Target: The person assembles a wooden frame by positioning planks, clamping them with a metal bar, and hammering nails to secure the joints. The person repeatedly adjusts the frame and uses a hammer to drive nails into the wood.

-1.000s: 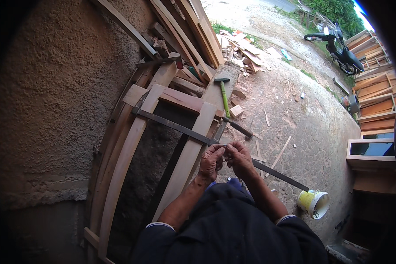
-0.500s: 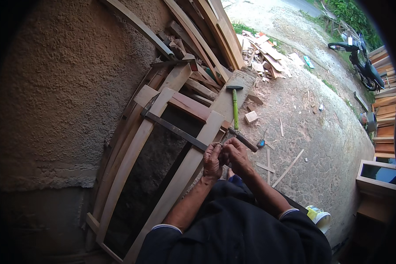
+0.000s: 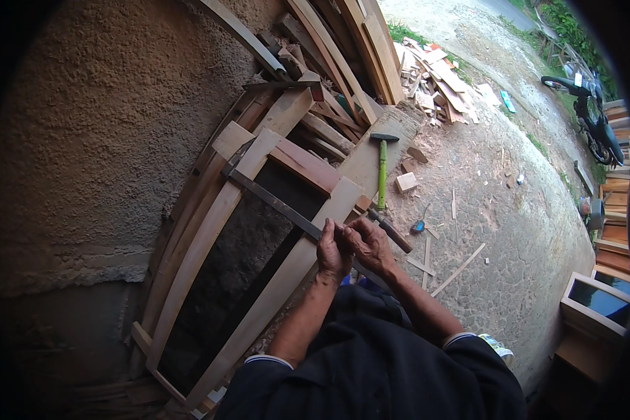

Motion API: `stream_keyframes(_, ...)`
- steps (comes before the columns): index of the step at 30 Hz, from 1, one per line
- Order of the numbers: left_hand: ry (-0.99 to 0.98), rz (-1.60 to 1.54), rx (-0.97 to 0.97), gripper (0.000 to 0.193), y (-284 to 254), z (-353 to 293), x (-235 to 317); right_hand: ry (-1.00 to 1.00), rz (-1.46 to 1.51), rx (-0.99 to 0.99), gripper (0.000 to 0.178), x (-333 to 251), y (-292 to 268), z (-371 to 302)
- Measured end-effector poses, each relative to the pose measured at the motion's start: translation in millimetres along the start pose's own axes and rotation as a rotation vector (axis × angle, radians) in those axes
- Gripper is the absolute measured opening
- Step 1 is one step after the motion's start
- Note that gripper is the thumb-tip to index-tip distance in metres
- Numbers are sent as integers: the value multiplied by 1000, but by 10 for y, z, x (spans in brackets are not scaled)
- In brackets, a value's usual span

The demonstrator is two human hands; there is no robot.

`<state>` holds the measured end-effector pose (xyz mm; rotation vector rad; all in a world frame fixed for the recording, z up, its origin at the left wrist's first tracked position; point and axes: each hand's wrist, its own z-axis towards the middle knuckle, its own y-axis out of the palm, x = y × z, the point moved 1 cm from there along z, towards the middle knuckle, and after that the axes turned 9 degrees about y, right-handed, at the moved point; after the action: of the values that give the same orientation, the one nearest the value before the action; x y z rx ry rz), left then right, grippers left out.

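A long wooden frame [image 3: 295, 273] leans beside the rough wall, with a dark metal bar clamp [image 3: 273, 201] lying across it. At the clamp's near right end, my left hand [image 3: 334, 253] is closed with its thumb up. My right hand [image 3: 371, 245] presses against it, fingers pinched together. Whatever sits between the fingers is hidden, and so is the clamp's end. Just beyond the hands lies a tool with a brown handle [image 3: 392, 232]. Farther off, a hammer [image 3: 383, 171] with a green handle rests with its head on a plank [image 3: 381, 157].
A small blue tool [image 3: 418, 227], a wood block [image 3: 406, 183] and thin strips [image 3: 458, 269] lie on the ground at right. Scrap wood [image 3: 441, 80] is heaped at the back. A motorcycle [image 3: 591, 119] stands far right. The rough wall [image 3: 105, 140] borders the left side.
Both hands have shifted slightly left and down along with the view. My left thumb now points up, and the right fingers have moved lower against the left hand.
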<state>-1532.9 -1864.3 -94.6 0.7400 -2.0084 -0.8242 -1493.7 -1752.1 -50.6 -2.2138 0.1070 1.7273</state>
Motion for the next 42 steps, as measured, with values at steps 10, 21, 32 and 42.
stream_keyframes(10, 306, 510, 101, 25, -110, 507, 264, -258, -362, 114, 8, 185, -192, 946)
stream_keyframes(21, 518, 1465, 145, 19, 61, 858, 246, -123, -865, -96, 14, 165, -115, 1398)
stream_keyframes(32, 782, 1714, -61, 31, 137, 1006, 157, -176, -1063, -222, 15, -46, -53, 1546)
stream_keyframes(42, 891, 1716, -36, 21, 92, 1065, 108, -181, -649, 160, 27, 314, -311, 1437)
